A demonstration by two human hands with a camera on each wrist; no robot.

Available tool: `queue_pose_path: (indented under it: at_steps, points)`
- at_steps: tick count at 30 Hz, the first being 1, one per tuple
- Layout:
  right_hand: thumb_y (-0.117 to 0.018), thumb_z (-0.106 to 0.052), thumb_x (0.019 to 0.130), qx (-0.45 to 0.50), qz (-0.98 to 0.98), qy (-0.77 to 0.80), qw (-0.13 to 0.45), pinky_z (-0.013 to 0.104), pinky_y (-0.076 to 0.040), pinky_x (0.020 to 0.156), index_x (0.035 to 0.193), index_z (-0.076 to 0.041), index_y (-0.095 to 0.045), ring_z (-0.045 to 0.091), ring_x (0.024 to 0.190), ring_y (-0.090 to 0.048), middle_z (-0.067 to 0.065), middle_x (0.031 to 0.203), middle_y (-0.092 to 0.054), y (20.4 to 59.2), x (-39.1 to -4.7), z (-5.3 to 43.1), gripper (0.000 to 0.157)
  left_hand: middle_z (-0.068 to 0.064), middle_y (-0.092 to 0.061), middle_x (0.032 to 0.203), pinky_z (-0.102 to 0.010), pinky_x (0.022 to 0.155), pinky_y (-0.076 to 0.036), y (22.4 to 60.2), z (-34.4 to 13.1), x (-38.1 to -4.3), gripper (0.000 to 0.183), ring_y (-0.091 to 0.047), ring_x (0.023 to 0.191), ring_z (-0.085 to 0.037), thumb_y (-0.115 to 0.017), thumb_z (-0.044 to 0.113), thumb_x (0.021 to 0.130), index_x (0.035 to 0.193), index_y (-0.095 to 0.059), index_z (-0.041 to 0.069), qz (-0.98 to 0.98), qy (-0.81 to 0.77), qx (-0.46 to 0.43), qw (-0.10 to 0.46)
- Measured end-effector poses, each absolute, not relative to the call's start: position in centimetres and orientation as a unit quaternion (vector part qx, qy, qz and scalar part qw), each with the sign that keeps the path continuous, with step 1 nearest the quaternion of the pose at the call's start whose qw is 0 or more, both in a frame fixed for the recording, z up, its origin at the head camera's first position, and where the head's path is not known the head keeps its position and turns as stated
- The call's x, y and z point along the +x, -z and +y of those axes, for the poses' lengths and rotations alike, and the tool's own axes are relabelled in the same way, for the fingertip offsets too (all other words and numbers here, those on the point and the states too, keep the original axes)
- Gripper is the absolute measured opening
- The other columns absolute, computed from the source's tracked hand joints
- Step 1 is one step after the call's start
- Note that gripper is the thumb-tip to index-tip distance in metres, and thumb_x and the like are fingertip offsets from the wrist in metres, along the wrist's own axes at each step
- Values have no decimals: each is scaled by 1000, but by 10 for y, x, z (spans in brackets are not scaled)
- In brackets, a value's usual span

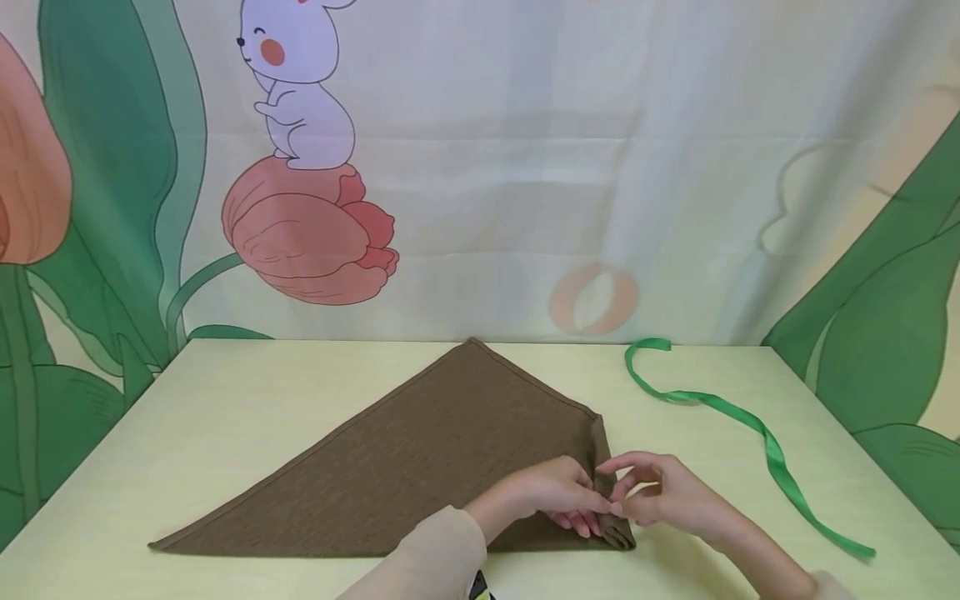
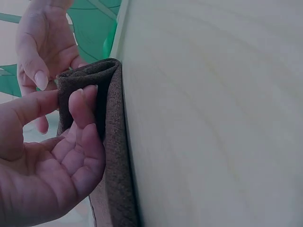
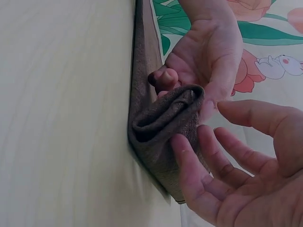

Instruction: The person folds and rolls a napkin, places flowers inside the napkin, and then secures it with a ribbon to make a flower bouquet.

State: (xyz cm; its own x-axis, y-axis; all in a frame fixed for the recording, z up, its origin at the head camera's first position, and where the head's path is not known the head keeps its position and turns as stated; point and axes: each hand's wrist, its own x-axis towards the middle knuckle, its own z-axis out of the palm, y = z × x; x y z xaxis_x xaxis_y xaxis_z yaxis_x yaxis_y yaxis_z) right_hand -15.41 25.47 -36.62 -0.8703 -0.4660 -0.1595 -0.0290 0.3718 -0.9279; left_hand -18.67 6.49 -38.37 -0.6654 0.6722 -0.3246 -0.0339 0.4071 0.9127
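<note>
A brown cloth napkin [image 1: 420, 450] lies spread in a folded, pointed shape, its right end rolled into a flat, layered roll [image 3: 165, 118]. My left hand [image 1: 558, 493] pinches this roll near its front end, with the thumb on top and curled fingers [image 2: 85, 106] against its inner side. From the right, my right hand [image 1: 663, 492] reaches to the roll with loosely bent, spread fingers. In the right wrist view, fingertips of the right hand [image 3: 236, 175] touch the roll's outer side, and its thumb is close to the left thumb.
A green ribbon [image 1: 776, 458] trails in curves along the right side of the pale table [image 1: 225, 400]. Behind the table hangs a printed curtain [image 1: 480, 183] with tulips and a rabbit. A small black and yellow item [image 1: 480, 586] shows at the front edge.
</note>
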Motion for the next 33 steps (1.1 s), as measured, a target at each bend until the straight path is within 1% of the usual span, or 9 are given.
queue_pose_path:
  at_steps: [4, 7, 12, 14, 20, 23, 28, 31, 33]
  points:
    - [-55, 3, 78, -165, 804, 534, 203, 30, -47, 63, 119, 7, -49, 16, 76, -57, 9, 85, -59, 369, -153, 254, 41, -8, -62, 56, -17, 44, -39, 384, 63, -184, 26, -53, 46, -5, -60, 6, 83, 61, -47, 10, 774, -503, 186, 337]
    - [-55, 1, 79, -157, 811, 527, 200, 32, -47, 62, 117, 6, -51, 17, 76, -58, 9, 85, -59, 369, -153, 255, 38, -12, -63, 58, -17, 44, -39, 387, 63, -184, 30, -54, 47, -6, -59, 1, 82, 61, -41, 12, 768, -518, 164, 339]
    - [-59, -5, 83, -138, 825, 510, 200, 31, -46, 57, 115, 5, -53, 18, 76, -59, 8, 84, -58, 372, -152, 261, 35, -23, -65, 69, -18, 44, -38, 392, 63, -186, 28, -56, 49, -8, -59, -2, 82, 62, -44, 10, 758, -534, 150, 344]
    - [-59, -5, 83, -136, 825, 508, 206, 30, -46, 55, 115, 6, -53, 18, 76, -59, 7, 84, -58, 374, -152, 264, 34, -25, -65, 74, -18, 44, -39, 393, 63, -186, 26, -61, 53, -14, -59, -2, 83, 64, -45, 9, 753, -536, 154, 350]
    - [-62, -3, 82, -134, 814, 518, 228, 29, -46, 54, 114, 6, -53, 19, 76, -59, 8, 86, -54, 380, -152, 268, 35, -20, -66, 71, -20, 48, -44, 390, 66, -181, 12, -67, 65, -22, -60, -2, 84, 76, -53, 3, 765, -518, 172, 342]
    - [-65, -3, 79, -139, 813, 518, 226, 28, -45, 54, 113, 6, -54, 17, 70, -57, 9, 86, -53, 381, -152, 267, 37, -15, -65, 65, -21, 49, -45, 390, 67, -180, 8, -65, 59, -18, -62, -1, 82, 80, -55, 1, 790, -493, 175, 320]
    - [-66, -2, 78, -151, 813, 515, 225, 25, -44, 53, 113, 6, -54, 13, 65, -55, 8, 86, -51, 384, -152, 264, 38, -5, -59, 57, -23, 48, -43, 387, 65, -181, 26, -58, 50, -14, -75, 8, 73, 81, -52, 2, 855, -415, 197, 239]
    - [-66, -2, 78, -157, 816, 509, 225, 24, -42, 51, 113, 6, -54, 12, 62, -54, 8, 85, -50, 385, -152, 263, 38, -4, -57, 67, -24, 52, -43, 384, 63, -181, 42, -57, 58, -17, -83, 18, 64, 88, -52, 2, 898, -344, 218, 168]
    - [-67, -3, 78, -162, 820, 501, 222, 23, -42, 50, 113, 5, -55, 12, 61, -53, 8, 85, -49, 386, -152, 263, 38, -3, -56, 71, -24, 55, -43, 382, 62, -181, 48, -56, 62, -17, -85, 21, 62, 90, -51, 4, 908, -317, 236, 138]
